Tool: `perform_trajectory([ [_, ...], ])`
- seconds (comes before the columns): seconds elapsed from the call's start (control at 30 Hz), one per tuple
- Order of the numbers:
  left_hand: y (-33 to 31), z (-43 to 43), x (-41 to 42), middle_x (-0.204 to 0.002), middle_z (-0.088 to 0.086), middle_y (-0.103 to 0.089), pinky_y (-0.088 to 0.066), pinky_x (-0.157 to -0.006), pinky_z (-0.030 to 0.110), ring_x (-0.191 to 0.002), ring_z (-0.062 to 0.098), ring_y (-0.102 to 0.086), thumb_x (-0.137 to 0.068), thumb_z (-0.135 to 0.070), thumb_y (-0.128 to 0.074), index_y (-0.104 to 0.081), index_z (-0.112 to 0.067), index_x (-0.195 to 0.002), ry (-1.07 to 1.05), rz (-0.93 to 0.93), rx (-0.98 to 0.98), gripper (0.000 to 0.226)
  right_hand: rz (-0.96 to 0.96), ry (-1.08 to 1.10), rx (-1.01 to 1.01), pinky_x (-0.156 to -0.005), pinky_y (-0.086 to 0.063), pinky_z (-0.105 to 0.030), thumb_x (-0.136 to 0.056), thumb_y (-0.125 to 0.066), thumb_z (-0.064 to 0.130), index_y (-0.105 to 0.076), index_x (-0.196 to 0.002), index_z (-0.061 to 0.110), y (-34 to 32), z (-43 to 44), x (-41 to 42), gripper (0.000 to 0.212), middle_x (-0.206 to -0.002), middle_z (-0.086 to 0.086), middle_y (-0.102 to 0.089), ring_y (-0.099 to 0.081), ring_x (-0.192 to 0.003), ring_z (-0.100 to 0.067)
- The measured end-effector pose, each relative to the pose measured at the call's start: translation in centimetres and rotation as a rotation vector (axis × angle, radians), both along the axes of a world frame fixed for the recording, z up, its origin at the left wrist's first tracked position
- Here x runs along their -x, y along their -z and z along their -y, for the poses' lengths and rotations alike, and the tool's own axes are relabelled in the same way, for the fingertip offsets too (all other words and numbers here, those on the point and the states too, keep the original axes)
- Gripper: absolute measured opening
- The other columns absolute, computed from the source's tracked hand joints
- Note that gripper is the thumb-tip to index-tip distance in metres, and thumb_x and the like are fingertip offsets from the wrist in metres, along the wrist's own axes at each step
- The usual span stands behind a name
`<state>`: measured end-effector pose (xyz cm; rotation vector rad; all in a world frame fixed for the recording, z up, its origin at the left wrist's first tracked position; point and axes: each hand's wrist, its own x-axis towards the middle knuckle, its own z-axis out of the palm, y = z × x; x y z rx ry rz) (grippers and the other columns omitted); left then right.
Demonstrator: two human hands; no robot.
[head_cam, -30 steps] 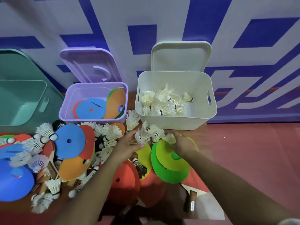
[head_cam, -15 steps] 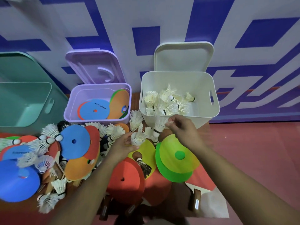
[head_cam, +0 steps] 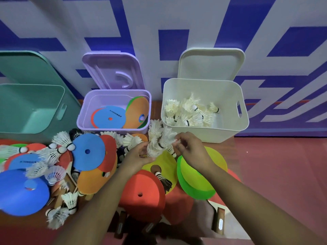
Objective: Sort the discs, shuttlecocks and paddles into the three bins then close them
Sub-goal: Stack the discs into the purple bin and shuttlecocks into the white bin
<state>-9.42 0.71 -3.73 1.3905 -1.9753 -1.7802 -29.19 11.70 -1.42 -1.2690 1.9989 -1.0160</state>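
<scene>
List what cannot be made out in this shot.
1. Head view: the shuttlecock bunch, held between the left grip and right grip, is motion-blurred, so its count is unreadable.
2. Paddle handles show, but discs mostly cover the blades, so their number is hidden.
3. The green bin is cut off by the left edge.
4. In the purple bin, overlapping discs hide those beneath.
</scene>
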Motion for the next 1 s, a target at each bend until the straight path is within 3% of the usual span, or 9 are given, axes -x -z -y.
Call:
perform_trajectory([
  [0.13, 0.5, 1.0, -1.1, -0.111, -0.015, -0.070, -0.047, -0.097, 0.029, -0.109, 0.002, -0.062, -0.076, -0.011, -0.080, -0.060, -0.035, -0.120, 0.029, -0.003, 0.002, 0.054, 0.069, -0.186, -0.033, -0.075, -0.045, -0.023, -0.088, -0.063, 0.012, -0.064, -0.107, 0.029, 0.2, 1.0, -1.6, 0.026, -0.090, 0.004, -0.054, -0.052, -0.073, -0.004],
  [0.2, 0.7, 1.7, -1.7, -0.109, -0.018, -0.070, -0.048, -0.097, 0.030, -0.108, 0.005, -0.063, -0.077, -0.007, -0.078, -0.059, -0.036, -0.118, -0.018, -0.028, -0.029, 0.053, 0.259, -0.092, 0.031, -0.066, -0.044, -0.023, -0.090, -0.058, 0.010, -0.061, -0.117, 0.029, -0.5, 1.7, -1.8, 0.033, -0.085, 0.005, -0.053, -0.049, -0.066, -0.008],
  [0.3, 0.5, 2.4, -2.2, -0.110, -0.016, -0.064, -0.049, -0.086, 0.018, -0.113, 0.024, -0.060, -0.079, 0.000, -0.075, -0.051, -0.025, -0.126, -0.103, -0.088, -0.076, 0.058, 0.411, 0.077, 0.016, -0.055, -0.048, -0.038, -0.088, -0.048, 0.011, -0.059, -0.112, 0.030, -0.5, 2.9, -1.5, 0.032, -0.073, -0.005, -0.056, -0.051, -0.057, -0.021],
  [0.37, 0.5, 2.7, -2.3, -0.104, -0.023, -0.055, -0.045, -0.080, 0.012, -0.103, 0.012, -0.061, -0.081, 0.004, -0.072, -0.045, -0.026, -0.123, -0.124, -0.096, -0.077, 0.058, 0.179, 0.051, -0.137, -0.061, -0.051, -0.041, -0.088, -0.049, 0.014, -0.058, -0.111, 0.027, 0.8, 3.8, -1.1, 0.028, -0.070, -0.009, -0.062, -0.059, -0.061, -0.026],
  [0.43, 0.8, 3.1, -2.6, -0.097, -0.026, -0.050, -0.043, -0.076, 0.010, -0.095, -0.003, -0.055, -0.081, 0.004, -0.071, -0.043, -0.029, -0.119, -0.128, -0.091, -0.069, 0.058, -0.058, -0.067, -0.295, -0.067, -0.047, -0.033, -0.089, -0.052, 0.014, -0.057, -0.119, 0.023, 2.5, 4.5, -1.2, 0.032, -0.081, -0.012, -0.069, -0.064, -0.077, -0.028],
  [0.57, 1.9, 3.5, -3.4, -0.111, -0.024, -0.052, -0.044, -0.086, 0.017, -0.103, -0.003, -0.054, -0.080, 0.001, -0.074, -0.041, -0.031, -0.126, -0.136, -0.087, -0.106, 0.065, -0.348, -0.240, -0.553, -0.077, -0.050, -0.038, -0.091, -0.045, 0.011, -0.042, -0.139, 0.036, 5.5, 6.3, -1.7, 0.054, -0.114, -0.016, -0.066, -0.063, -0.102, -0.035],
  [0.7, 2.4, 3.8, -3.9, -0.107, -0.023, -0.065, -0.049, -0.089, 0.016, -0.096, -0.007, -0.061, -0.078, 0.002, -0.074, -0.055, -0.038, -0.111, -0.077, -0.067, -0.106, 0.055, -0.568, -0.326, -0.718, -0.081, -0.051, -0.037, -0.094, -0.039, 0.010, -0.044, -0.139, 0.034, 6.9, 7.3, -1.7, 0.051, -0.116, -0.011, -0.064, -0.063, -0.106, -0.031],
  [0.83, 2.7, 4.3, -3.9, -0.113, -0.018, -0.064, -0.043, -0.078, 0.002, -0.095, -0.016, -0.060, -0.078, 0.003, -0.075, -0.056, -0.020, -0.127, -0.068, -0.093, -0.119, 0.058, -0.615, -0.257, -0.670, -0.073, -0.049, -0.035, -0.093, -0.045, 0.012, -0.059, -0.115, 0.021, 7.1, 6.6, -1.5, 0.027, -0.108, -0.012, -0.066, -0.065, -0.099, -0.035],
  [1.0, 1.8, 4.2, -3.8, -0.126, -0.004, -0.065, -0.045, -0.105, 0.038, -0.117, 0.015, -0.060, -0.071, -0.012, -0.081, -0.055, -0.021, -0.131, -0.044, -0.091, -0.112, 0.066, -0.493, -0.124, -0.328, -0.065, -0.052, -0.040, -0.094, -0.049, 0.020, -0.063, -0.100, 0.020, 3.6, 4.2, -1.4, 0.015, -0.097, -0.007, -0.068, -0.064, -0.088, -0.033],
])
